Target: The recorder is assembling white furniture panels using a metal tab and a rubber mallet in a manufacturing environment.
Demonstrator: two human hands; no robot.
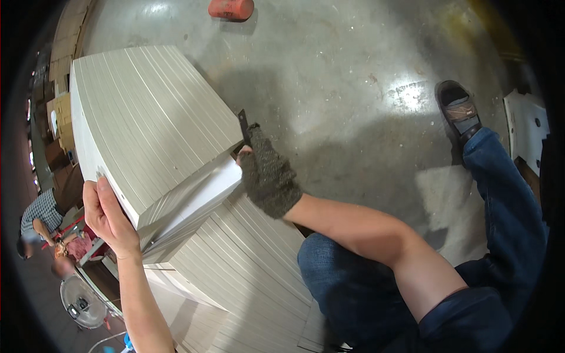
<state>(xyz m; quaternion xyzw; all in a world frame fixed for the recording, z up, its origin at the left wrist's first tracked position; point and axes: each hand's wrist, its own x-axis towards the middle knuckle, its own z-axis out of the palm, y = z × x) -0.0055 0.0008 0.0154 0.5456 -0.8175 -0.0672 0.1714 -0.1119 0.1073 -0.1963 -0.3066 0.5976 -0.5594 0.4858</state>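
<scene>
A pale grooved cabinet-like piece (150, 117) with white sides lies tilted before me, over a second grooved panel (247, 259). My left hand (109, 215), bare, is closed against its white left side. The fingertips meet at a small greyish spot there; whether they pinch anything is hidden. My right hand (268, 173) wears a dark knitted glove with bare fingertips. It is closed around a thin flat black strip (243, 120) with a small hole near its end. That hand is beside the cabinet piece's right corner, where a white inner face shows.
A red cylinder (231, 9) lies on the grey concrete floor (341, 70). My jeans-clad leg and shoe (460, 112) extend right, near a white board with holes (529, 129). At left are cardboard boxes (63, 120), a fan (82, 303) and people, one in a checked shirt (42, 215).
</scene>
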